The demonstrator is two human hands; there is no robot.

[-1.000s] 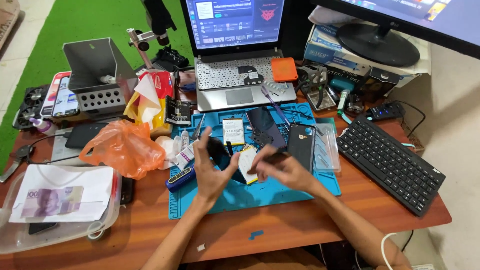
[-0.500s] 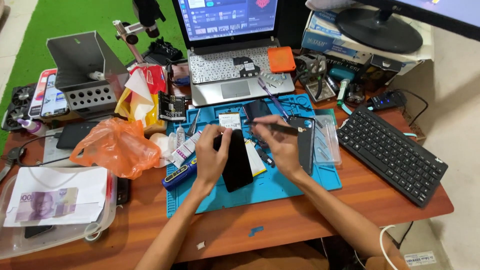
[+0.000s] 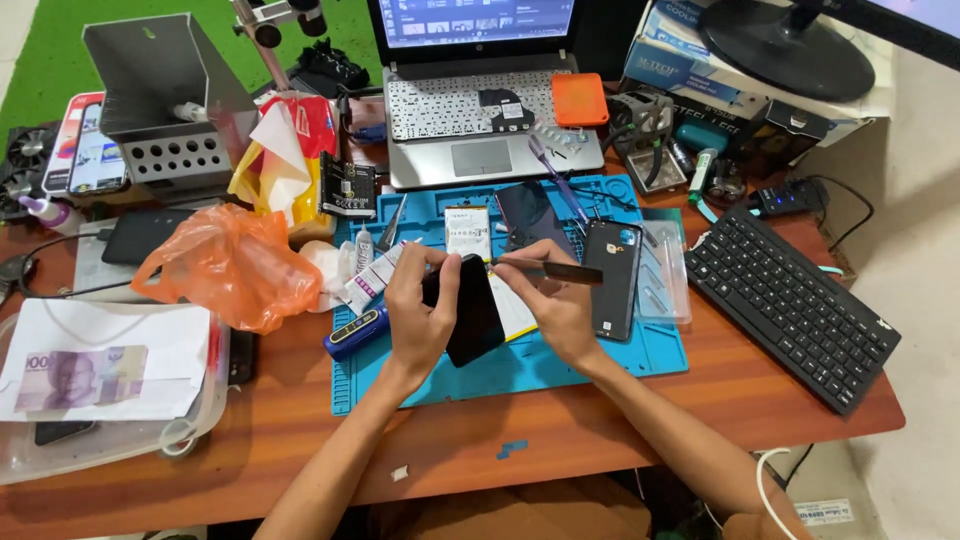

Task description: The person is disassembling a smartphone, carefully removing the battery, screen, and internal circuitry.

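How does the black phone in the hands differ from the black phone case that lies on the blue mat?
The black phone is held up off the mat by the left hand, tilted; the black phone case lies flat on the blue mat, untouched. The right hand holds a thin tool at the phone's top edge; nothing works on the case. The case shows a camera opening; the phone's visible face is plain. Both are dark and phone-shaped.

left hand (image 3: pixel 420 310) covers phone (image 3: pixel 472 312) left edge; tool (image 3: pixel 550 268) tip too small to tell; monitor (image 3: pixel 800 45) cut off at top.
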